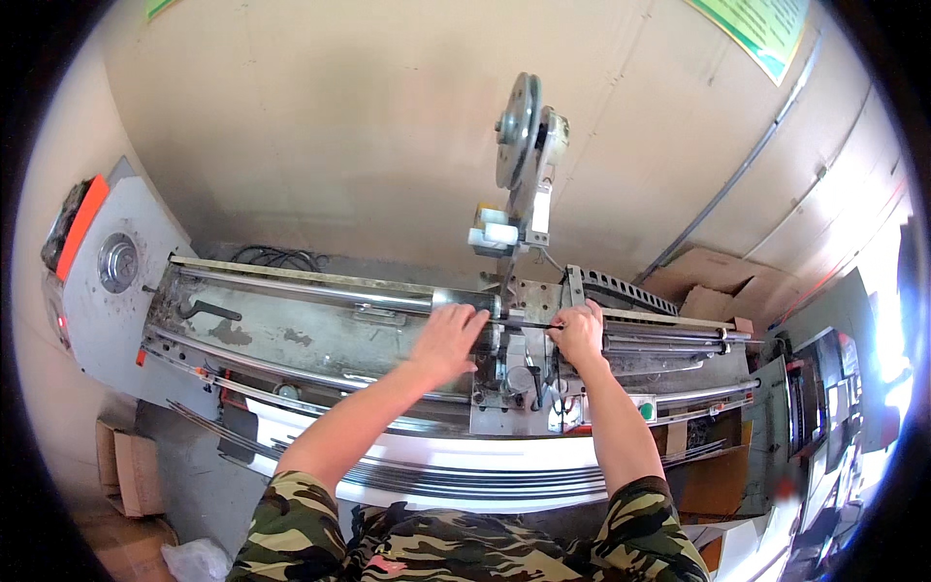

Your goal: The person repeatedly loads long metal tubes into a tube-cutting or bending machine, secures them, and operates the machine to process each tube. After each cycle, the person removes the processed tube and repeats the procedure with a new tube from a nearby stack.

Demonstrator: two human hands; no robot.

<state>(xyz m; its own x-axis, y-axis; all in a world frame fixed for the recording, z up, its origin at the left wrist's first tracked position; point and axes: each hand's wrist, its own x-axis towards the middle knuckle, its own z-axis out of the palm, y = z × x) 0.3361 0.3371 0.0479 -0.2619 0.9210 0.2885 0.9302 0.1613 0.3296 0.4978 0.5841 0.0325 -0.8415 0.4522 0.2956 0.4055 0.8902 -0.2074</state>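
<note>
Green-edged poster (776, 44) top right on the wall (388, 126) has small printed text, plus a green corner of another sign (156, 7) top left. Both forearms reach forward over the machine (291, 330). Left hand (448, 341) is palm-down by the metal cylinder, fingers bent; can't tell if they're gripping. Right hand (579, 335) has its fingertips pinching the thin dark rod (527, 324), which runs between both hands.

Here's the long grey machine bed (276, 312) (stained in dark patches), and a black hook spanner (217, 311) lies on its left part!
</note>
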